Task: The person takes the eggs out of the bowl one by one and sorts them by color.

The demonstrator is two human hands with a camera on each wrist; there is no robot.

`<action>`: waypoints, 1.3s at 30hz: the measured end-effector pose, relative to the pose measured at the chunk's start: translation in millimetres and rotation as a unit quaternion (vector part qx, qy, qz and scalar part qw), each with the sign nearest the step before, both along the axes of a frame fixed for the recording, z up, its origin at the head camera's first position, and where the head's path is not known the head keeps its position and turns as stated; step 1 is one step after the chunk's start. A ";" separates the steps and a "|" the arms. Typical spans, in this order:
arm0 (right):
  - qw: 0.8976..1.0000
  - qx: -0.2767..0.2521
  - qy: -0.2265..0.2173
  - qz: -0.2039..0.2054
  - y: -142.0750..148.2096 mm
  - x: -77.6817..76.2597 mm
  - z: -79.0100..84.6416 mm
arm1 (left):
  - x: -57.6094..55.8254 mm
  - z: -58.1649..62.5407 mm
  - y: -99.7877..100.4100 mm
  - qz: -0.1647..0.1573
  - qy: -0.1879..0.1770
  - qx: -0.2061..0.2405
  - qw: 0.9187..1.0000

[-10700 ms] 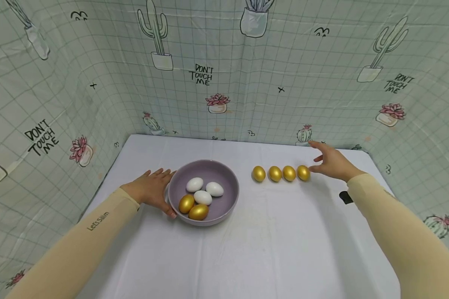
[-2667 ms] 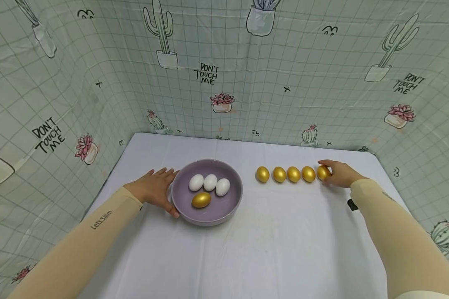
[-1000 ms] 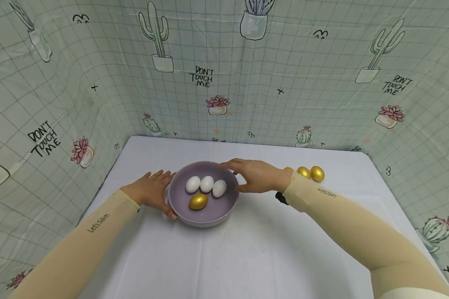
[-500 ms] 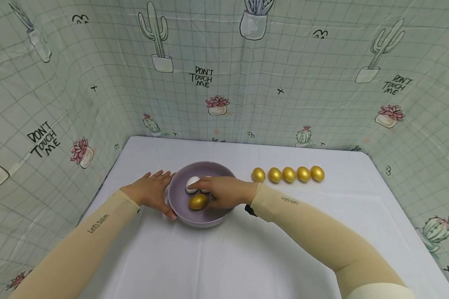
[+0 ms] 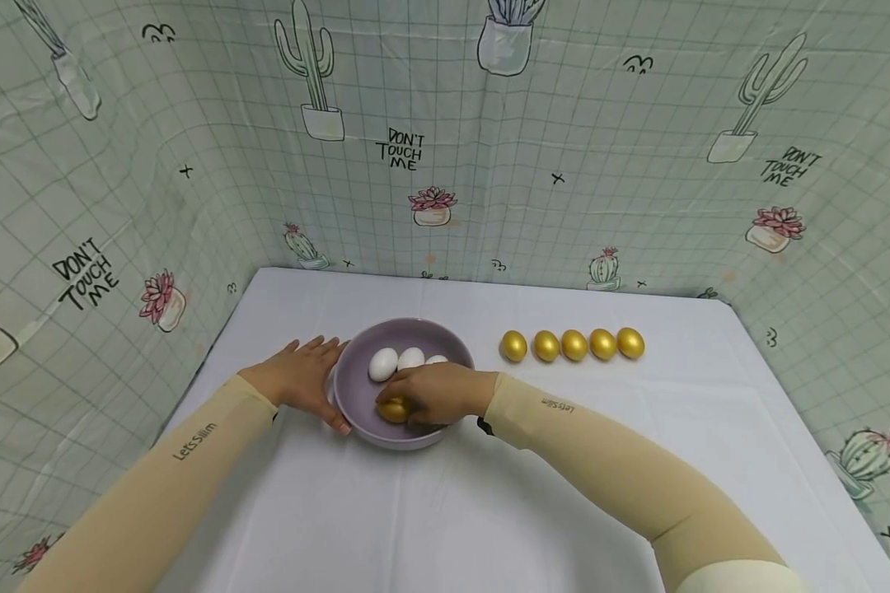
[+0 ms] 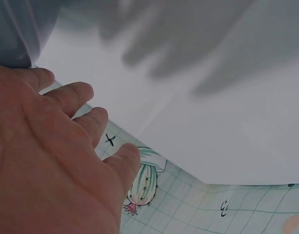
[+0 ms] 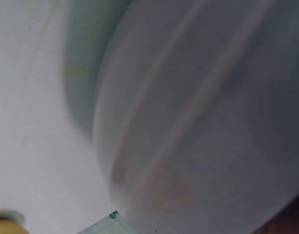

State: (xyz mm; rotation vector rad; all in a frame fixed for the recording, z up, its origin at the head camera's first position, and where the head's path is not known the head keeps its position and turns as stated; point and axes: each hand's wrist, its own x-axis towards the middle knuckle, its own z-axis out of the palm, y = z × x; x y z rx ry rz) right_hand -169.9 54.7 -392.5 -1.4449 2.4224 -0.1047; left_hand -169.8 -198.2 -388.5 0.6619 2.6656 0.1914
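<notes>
A mauve bowl (image 5: 348, 395) stands on the table, with white eggs (image 5: 382, 364) toward its far side. Inside it, my right hand (image 5: 441, 394) reaches over the near rim and grips a golden egg (image 5: 394, 410), fingers on its far side and thumb on its near side. My left hand (image 5: 297, 379) rests flat against the bowl's left side, fingers spread and straight. In the left wrist view that hand (image 6: 51, 156) shows its spread fingers beside the bowl (image 6: 22, 34). The bowl's outer wall (image 7: 188, 122) fills most of the right wrist view.
Several golden eggs (image 5: 574, 346) lie in a row on the white tabletop (image 5: 534, 511), right of the bowl. A patterned cloth (image 5: 504, 206) hangs behind and along both sides of the table.
The row of golden eggs has grown to the right, and the bowl holds fewer of them. My right hand has come from the row into the bowl and taken hold of a golden egg.
</notes>
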 end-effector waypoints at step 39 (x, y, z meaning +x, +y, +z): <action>0.992 -0.104 -0.070 -0.022 4.5 -8.5 -9.6 | -0.1 1.1 -0.8 -0.004 -0.002 0.006 1.000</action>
